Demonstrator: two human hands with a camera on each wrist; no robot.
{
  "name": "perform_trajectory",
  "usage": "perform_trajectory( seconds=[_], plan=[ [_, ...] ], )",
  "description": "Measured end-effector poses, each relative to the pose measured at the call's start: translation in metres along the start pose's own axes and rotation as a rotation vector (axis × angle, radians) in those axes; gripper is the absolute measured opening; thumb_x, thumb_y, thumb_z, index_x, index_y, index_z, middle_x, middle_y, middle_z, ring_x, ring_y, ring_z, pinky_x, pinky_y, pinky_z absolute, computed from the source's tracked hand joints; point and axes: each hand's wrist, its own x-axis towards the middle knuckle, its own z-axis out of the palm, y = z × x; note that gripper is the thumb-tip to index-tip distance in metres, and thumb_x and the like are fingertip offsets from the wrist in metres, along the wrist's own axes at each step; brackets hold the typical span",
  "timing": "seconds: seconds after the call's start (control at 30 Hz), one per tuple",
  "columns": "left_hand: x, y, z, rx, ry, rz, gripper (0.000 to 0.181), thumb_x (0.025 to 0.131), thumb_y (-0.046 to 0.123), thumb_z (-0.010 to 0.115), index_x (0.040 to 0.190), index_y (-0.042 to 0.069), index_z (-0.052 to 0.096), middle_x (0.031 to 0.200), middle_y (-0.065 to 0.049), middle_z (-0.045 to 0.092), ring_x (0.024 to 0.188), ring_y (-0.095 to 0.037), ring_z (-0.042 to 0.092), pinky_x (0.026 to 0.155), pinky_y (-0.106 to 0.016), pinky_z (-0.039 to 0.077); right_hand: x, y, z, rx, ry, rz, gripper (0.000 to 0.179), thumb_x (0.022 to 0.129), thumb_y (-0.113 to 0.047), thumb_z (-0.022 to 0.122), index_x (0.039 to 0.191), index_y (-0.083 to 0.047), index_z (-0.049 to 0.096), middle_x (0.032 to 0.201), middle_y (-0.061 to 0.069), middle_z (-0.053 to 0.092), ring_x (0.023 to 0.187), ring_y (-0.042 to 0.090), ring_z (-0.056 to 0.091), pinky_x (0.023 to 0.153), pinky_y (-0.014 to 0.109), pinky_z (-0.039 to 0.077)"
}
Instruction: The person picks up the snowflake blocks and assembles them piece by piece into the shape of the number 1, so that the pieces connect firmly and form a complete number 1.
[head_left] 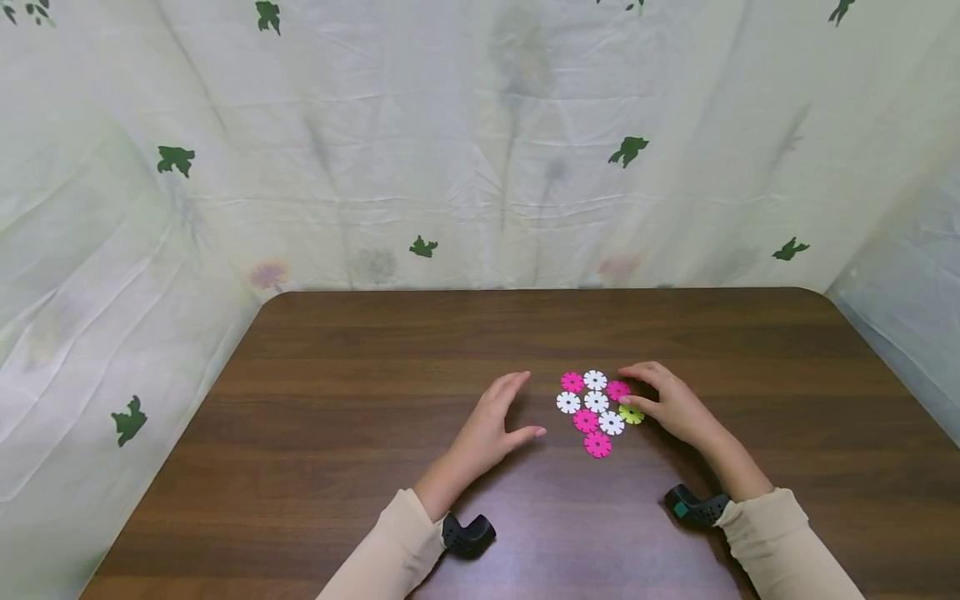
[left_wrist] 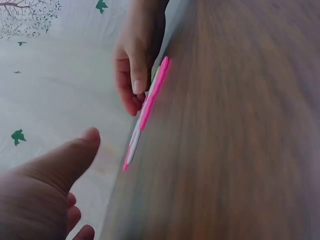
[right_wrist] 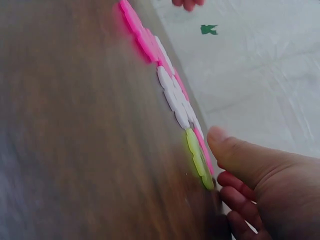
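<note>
Several flat notched plastic discs lie in a close cluster on the table. They are pink (head_left: 597, 444), white (head_left: 567, 402) and one yellow-green (head_left: 632, 415), the last at the cluster's right side. My right hand (head_left: 671, 406) is at that side, thumb and fingers spread apart around a pink disc (head_left: 617, 389). In the right wrist view its thumb (right_wrist: 235, 152) is beside the yellow-green disc (right_wrist: 198, 157), overlapping the cluster's edge. To the left, my left hand (head_left: 487, 429) hovers apart from the discs, thumb and fingers parted with nothing between them.
The brown wooden table (head_left: 337, 467) has rounded far corners. Behind it and at both sides hangs a pale curtain (head_left: 420, 150) with green leaf shapes. A black wrist device (head_left: 470, 537) is on the left wrist, another (head_left: 693, 507) on the right.
</note>
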Motion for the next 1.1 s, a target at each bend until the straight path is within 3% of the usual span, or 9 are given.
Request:
perform_trajectory(
  seconds=[0.27, 0.43, 0.8, 1.1],
  plan=[
    [0.009, 0.002, 0.014, 0.000, -0.078, -0.027, 0.061, 0.079, 0.026, 0.070, 0.129, 0.001, 0.044, 0.126, -0.010, 0.046, 0.117, -0.021, 0.042, 0.098, -0.032, 0.031, 0.001, -0.002, 0.004, 0.007, 0.007, 0.066, 0.035, 0.082, -0.015, 0.066, 0.114, -0.001, 0.058, 0.111, 0.015, 0.049, 0.107, 0.033, 0.044, 0.089, 0.051, 0.034],
    [0.016, 0.005, 0.021, 0.031, -0.071, -0.048, 0.053, 0.080, 0.025, 0.069, 0.124, 0.004, 0.051, 0.120, -0.010, 0.050, 0.112, -0.023, 0.045, 0.096, -0.033, 0.033, 0.001, -0.003, 0.005, 0.013, 0.019, 0.078, 0.034, 0.082, -0.014, 0.066, 0.112, 0.000, 0.059, 0.109, 0.015, 0.049, 0.105, 0.033, 0.045, 0.088, 0.050, 0.035],
    [0.029, 0.009, 0.033, 0.203, -0.050, -0.127, 0.042, 0.079, 0.035, 0.068, 0.114, 0.014, 0.061, 0.107, -0.003, 0.053, 0.096, -0.020, 0.048, 0.085, -0.034, 0.037, 0.001, -0.004, 0.006, 0.001, 0.035, 0.082, 0.028, 0.081, -0.011, 0.066, 0.108, -0.002, 0.060, 0.110, 0.016, 0.050, 0.106, 0.033, 0.044, 0.090, 0.051, 0.033],
    [0.034, 0.012, 0.038, 0.268, -0.015, -0.135, 0.036, 0.077, 0.037, 0.069, 0.109, 0.022, 0.066, 0.100, 0.000, 0.050, 0.087, -0.018, 0.045, 0.078, -0.032, 0.036, 0.001, -0.004, 0.007, 0.022, 0.043, 0.081, 0.027, 0.081, -0.011, 0.067, 0.105, -0.004, 0.060, 0.109, 0.015, 0.050, 0.105, 0.032, 0.045, 0.090, 0.050, 0.033]
  ],
)
